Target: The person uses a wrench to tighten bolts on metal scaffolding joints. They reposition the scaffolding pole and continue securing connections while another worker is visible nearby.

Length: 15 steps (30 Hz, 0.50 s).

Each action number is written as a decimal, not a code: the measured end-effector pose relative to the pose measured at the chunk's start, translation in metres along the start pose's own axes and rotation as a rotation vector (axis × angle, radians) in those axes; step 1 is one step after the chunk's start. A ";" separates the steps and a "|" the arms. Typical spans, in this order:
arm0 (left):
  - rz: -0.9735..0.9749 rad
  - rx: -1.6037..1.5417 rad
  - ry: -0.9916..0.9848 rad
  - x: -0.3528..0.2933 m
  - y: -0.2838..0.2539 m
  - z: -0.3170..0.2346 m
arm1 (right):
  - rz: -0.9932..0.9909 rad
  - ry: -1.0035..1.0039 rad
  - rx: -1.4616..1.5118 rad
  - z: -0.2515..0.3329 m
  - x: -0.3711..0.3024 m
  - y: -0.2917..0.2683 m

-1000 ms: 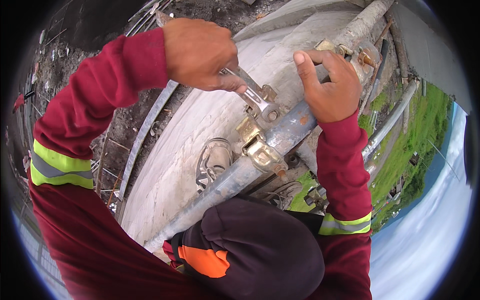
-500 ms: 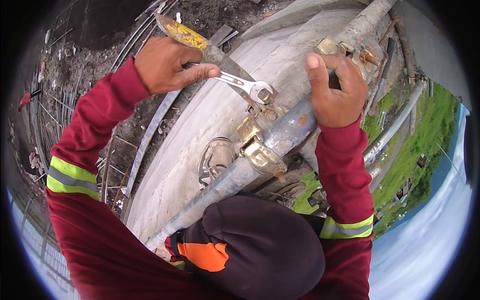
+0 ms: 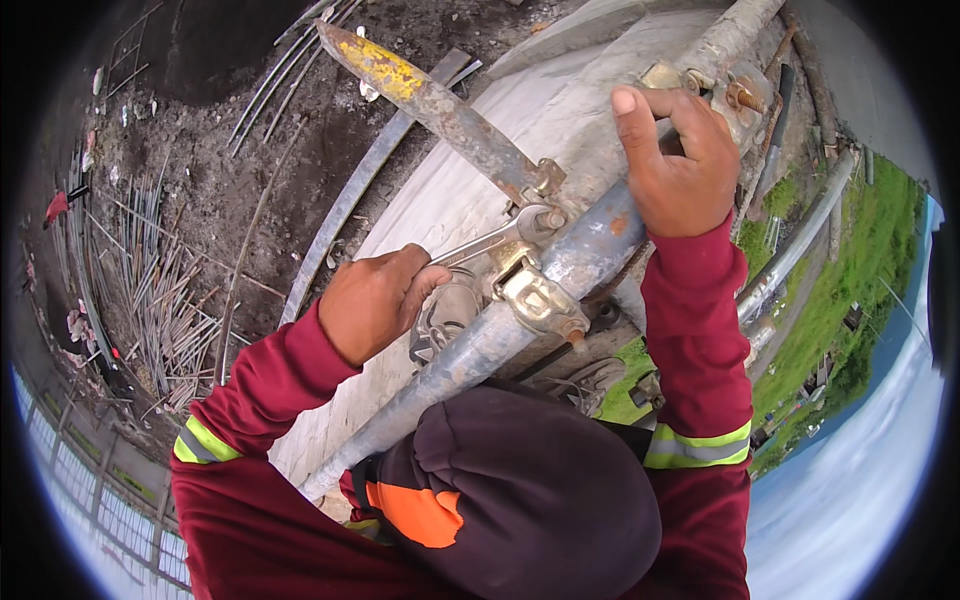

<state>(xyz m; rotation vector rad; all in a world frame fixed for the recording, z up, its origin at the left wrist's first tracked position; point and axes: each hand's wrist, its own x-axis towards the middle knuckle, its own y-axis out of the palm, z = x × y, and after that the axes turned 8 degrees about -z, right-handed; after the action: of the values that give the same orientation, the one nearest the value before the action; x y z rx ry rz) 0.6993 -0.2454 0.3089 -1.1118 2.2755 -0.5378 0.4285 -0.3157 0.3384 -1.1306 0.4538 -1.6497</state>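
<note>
My left hand [image 3: 378, 298] is closed around the handle of a steel open-end wrench [image 3: 478, 246]. The wrench's jaw sits at a nut on the gold-coloured scaffold coupler [image 3: 540, 300], which clasps a thick grey scaffold pipe [image 3: 455, 365]. A shorter pipe with yellow paint [image 3: 430, 105] runs off from the coupler toward the far left. My right hand [image 3: 685, 160] curls over the thick pipe further up, thumb raised and index finger bent; its other fingers are mostly hidden. Just past it a second coupler [image 3: 742, 98] with a rusty bolt shows on the pipe.
Under the pipes lies a pale concrete surface [image 3: 335, 420], with a shoe [image 3: 445, 312] on it. Loose rods [image 3: 165, 300] are scattered on dark ground at left. Another pipe [image 3: 800, 250] and grass stretch along the right. A dark cloth-covered round shape [image 3: 540, 490] blocks the lower middle.
My left hand has swung toward me, from beside the yellow-painted pipe to above the shoe, turning the wrench's handle with it. My right hand stays at the thick pipe.
</note>
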 end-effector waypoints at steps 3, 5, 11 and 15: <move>0.094 -0.112 -0.101 -0.003 0.008 -0.010 | -0.004 0.026 0.002 0.002 0.001 0.001; 0.132 -0.195 -0.110 0.001 0.012 -0.013 | -0.011 0.035 -0.021 0.003 0.001 0.002; 0.117 -0.091 -0.093 0.002 0.012 -0.011 | 0.004 0.060 0.005 0.003 0.000 0.000; 0.199 0.040 0.067 0.040 -0.023 -0.007 | 0.016 0.075 0.005 0.001 0.000 -0.001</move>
<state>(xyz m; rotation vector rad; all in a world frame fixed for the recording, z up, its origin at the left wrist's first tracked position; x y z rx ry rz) 0.6882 -0.2901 0.3160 -0.8481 2.3892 -0.5448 0.4292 -0.3153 0.3395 -1.0613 0.5052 -1.6827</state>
